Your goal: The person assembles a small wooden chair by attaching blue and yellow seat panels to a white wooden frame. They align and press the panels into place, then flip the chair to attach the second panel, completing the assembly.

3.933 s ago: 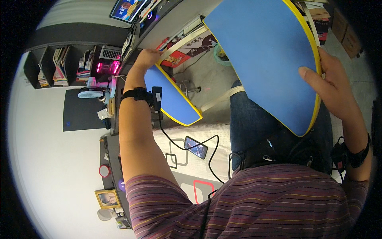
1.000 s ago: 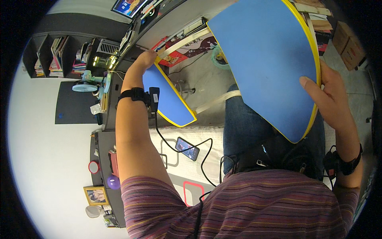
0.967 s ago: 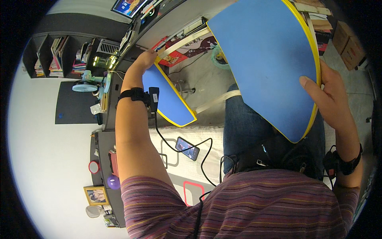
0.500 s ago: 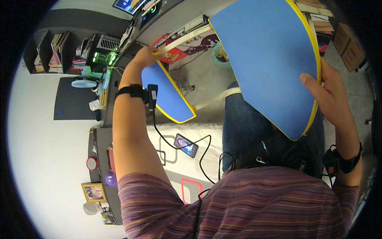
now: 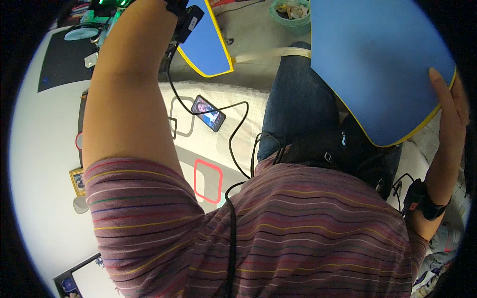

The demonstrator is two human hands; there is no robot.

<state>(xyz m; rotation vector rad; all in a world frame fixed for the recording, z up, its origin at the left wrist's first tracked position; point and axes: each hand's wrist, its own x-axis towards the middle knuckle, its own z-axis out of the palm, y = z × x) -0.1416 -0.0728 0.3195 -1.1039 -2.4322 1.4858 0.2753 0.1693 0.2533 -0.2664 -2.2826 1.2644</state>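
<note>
A large blue panel with yellow edging [image 5: 372, 59] lies tilted over my right thigh. My right hand [image 5: 449, 99] grips its right edge, the thumb on the blue face and the other fingers partly hidden along the rim. To the left is a smaller blue panel with the same yellow edging [image 5: 204, 42]. A cream strap [image 5: 271, 53] spans the gap between the two panels, passing over my left knee. My left arm reaches up past the top of the picture, so the left hand is out of sight; a black wrist device [image 5: 188, 24] shows beside the smaller panel.
On the pale patterned cover at my left lies a phone [image 5: 208, 114] with its screen lit, a black cable [image 5: 240, 131] crossing it. A green bin [image 5: 292, 22] holding rubbish stands ahead on the floor. A fan [image 5: 81, 34] is at the far left.
My view has tilted down toward my body, so the scene sits higher in the picture. The left hand, seen on a cream strap before, has left the view. The right hand keeps its grip.
</note>
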